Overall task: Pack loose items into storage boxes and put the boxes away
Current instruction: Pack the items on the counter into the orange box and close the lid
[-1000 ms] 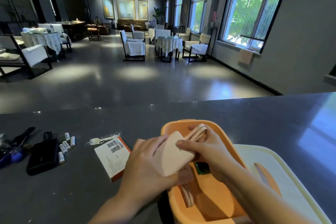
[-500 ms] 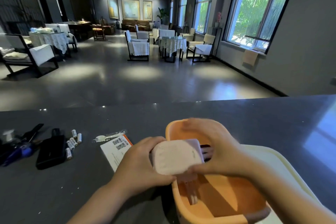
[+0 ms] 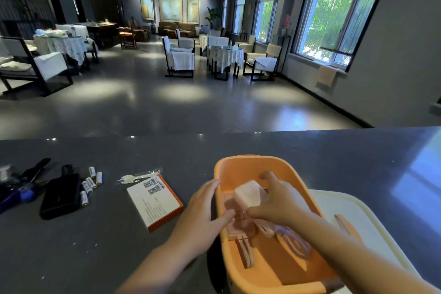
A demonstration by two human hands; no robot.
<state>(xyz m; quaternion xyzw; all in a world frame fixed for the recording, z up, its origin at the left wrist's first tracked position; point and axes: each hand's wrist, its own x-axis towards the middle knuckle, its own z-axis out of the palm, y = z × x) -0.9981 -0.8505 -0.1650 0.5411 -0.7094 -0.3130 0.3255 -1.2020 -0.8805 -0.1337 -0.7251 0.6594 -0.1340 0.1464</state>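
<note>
An orange storage box [image 3: 241,167] stands on the dark counter in front of me. My right hand [image 3: 279,200] reaches into it and grips a white rounded pouch [image 3: 247,194] low inside the box. Pink and lilac straps or cables [image 3: 248,253] lie on the box floor under the pouch. My left hand [image 3: 202,212] rests over the box's left rim, fingers spread, its fingertips touching the pink item below the pouch.
A cream lid [image 3: 362,222] lies to the right of the box. Left of the box lie an orange-edged white carton [image 3: 155,201], a wrapped plastic spork [image 3: 139,176], several small batteries [image 3: 90,182], a black pouch [image 3: 60,194] and dark tools [image 3: 16,186].
The white pouch went from above the box's rim down into the box. My left hand let go of it and moved to the left rim.
</note>
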